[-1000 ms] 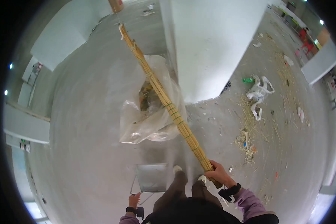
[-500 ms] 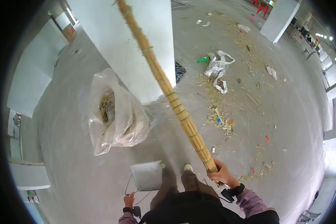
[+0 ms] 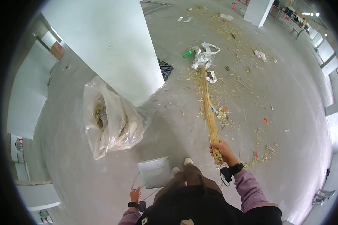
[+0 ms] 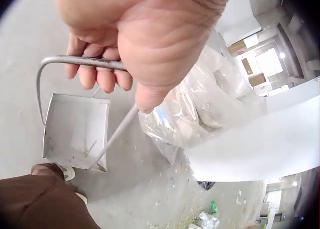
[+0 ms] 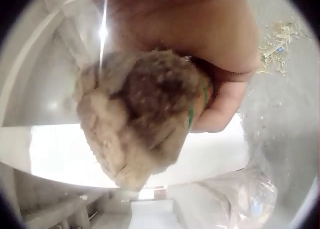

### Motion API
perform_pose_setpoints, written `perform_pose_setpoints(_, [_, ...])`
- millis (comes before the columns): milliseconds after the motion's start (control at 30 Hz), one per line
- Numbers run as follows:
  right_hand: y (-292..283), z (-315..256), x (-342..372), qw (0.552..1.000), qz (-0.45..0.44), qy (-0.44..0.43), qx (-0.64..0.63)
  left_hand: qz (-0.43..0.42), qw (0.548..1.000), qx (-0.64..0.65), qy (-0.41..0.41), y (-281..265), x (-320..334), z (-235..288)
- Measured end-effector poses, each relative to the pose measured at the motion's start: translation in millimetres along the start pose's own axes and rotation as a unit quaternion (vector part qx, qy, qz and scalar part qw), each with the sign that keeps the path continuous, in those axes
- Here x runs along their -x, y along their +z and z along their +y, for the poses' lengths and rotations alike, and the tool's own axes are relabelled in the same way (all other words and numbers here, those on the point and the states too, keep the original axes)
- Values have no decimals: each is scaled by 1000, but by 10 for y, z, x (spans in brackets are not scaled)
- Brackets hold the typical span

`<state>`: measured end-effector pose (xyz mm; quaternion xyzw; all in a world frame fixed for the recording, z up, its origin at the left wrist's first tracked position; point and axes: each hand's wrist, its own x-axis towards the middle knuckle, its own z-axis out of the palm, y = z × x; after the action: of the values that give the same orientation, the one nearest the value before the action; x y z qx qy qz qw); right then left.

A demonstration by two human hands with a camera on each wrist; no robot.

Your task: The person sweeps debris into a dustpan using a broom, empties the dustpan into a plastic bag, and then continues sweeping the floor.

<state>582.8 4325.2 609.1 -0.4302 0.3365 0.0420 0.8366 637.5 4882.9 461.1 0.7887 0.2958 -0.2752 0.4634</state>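
My right hand grips the butt end of a long straw broom bound with green ties. The broom slants forward over the floor, its far end overlapping a white plastic bag and straw scraps. In the right wrist view the rough cut end of the handle fills the middle, fingers wrapped behind it. Low on the left, my left hand holds the bent metal handle of a dustpan. A few straw bits lie in the pan, seen in the left wrist view.
A large clear plastic sack with debris inside stands left of centre, beside a white pillar. A green bottle lies near the white bag. More litter and straw are strewn to the right. My shoes are just behind the dustpan.
My head view has turned right. The broom has swung from pointing up and left to pointing forward over the scattered straw, lower than before. My left hand keeps its hold on the dustpan.
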Motion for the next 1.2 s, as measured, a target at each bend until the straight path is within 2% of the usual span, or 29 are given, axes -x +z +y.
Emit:
perform_pose_setpoints(200, [-29,814,23,994,21,107,-13,-32,999,-26,23,-5,-65,-187])
perform_pose_setpoints(233, [4,911,4,992,15,122,-19,-34,990,-86,108,-25,-235,-428])
perform_pose_setpoints(300, [133,1034,-19,990,5,141,-12,-41,937,-211,275,-92,-584,-966])
perform_pose_setpoints(333, [216,1014,-17,989,0,145,5,-57,953,-210,212,-64,-509,-948])
perform_pose_setpoints(400, [349,996,-67,988,-14,147,38,-36,927,-238,287,-6,-475,-981])
perform_pose_setpoints(467, [486,1040,-164,987,-32,144,71,-40,961,-202,182,43,-257,-780])
perform_pose_setpoints(500, [553,1068,-219,986,-32,156,43,-42,974,-183,129,51,-225,-756])
perform_pose_setpoints(567, [720,1110,-345,984,-32,176,-12,-67,960,-213,170,14,-175,-671])
perform_pose_setpoints(600, [800,1124,-395,962,-71,228,-132,-79,951,-228,191,-22,-189,-675])
perform_pose_setpoints(633, [883,1128,-440,921,-108,277,-250,-61,932,-323,151,-34,-289,-718])
perform_pose_setpoints(667, [965,1135,-484,863,-144,320,-364,-60,936,-315,147,-67,-337,-790])
perform_pose_setpoints(733, [1147,1171,-571,846,-145,343,-381,-61,942,-298,138,-44,-344,-796])
perform_pose_setpoints(767, [1193,1242,-664,839,-142,354,-389,-42,971,-210,108,-17,-306,-802])
perform_pose_setpoints(867, [1311,1234,-758,804,-133,403,-417,-68,924,-318,202,-99,-397,-901])
perform_pose_setpoints(900, [1335,1212,-782,789,-129,422,-428,-36,750,-482,451,-150,-539,-1083])
perform_pose_setpoints(1000, [1254,1253,-985,819,-125,388,-403,-11,778,-471,415,-138,-622,-1104])
perform_pose_setpoints(1033, [1187,1209,-1038,808,-139,385,-425,-34,816,-441,372,-123,-613,-1052])
perform_pose_setpoints(1133, [852,858,-1216,757,-161,396,-494,-38,819,-436,370,7,-473,-758])
perform_pose_setpoints(1167, [656,670,-1289,731,-155,409,-524,-31,802,-457,383,65,-442,-661])
perform_pose_setpoints(1200, [503,485,-1345,731,-145,396,-536,-23,782,-480,397,93,-439,-605])
